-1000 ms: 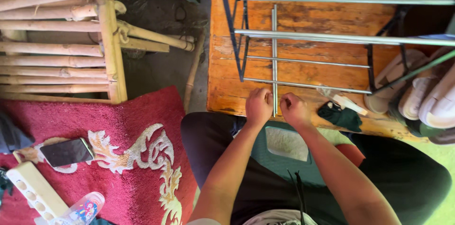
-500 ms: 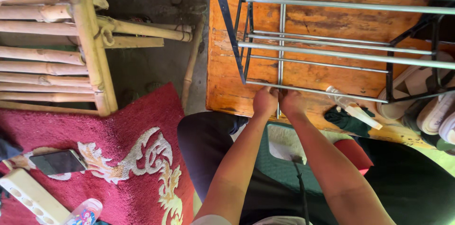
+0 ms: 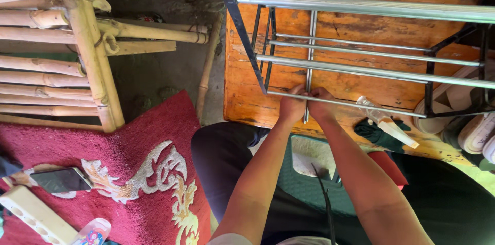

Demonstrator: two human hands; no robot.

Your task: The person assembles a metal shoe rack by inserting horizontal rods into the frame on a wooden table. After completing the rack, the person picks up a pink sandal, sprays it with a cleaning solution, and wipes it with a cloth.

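A metal rack [image 3: 361,69] with black end frames and silver rods stands on an orange wooden table [image 3: 247,95]. One loose silver rod [image 3: 311,44] lies across the rack's rods, running away from me. My left hand [image 3: 292,104] and my right hand [image 3: 319,103] sit side by side at its near end, fingers curled around the rod where it crosses the lowest rack rod.
A small white bottle [image 3: 386,121] and a dark cloth [image 3: 379,134] lie on the table to the right. White shoes [image 3: 474,121] sit at the far right. Bamboo furniture [image 3: 62,49] stands left, and a phone [image 3: 59,179] lies on the red rug [image 3: 129,162].
Both hands have moved forward along the loose rod, pushing it further away from me, and have closed in together at the lowest rack rod. The view shifted closer to the rack.
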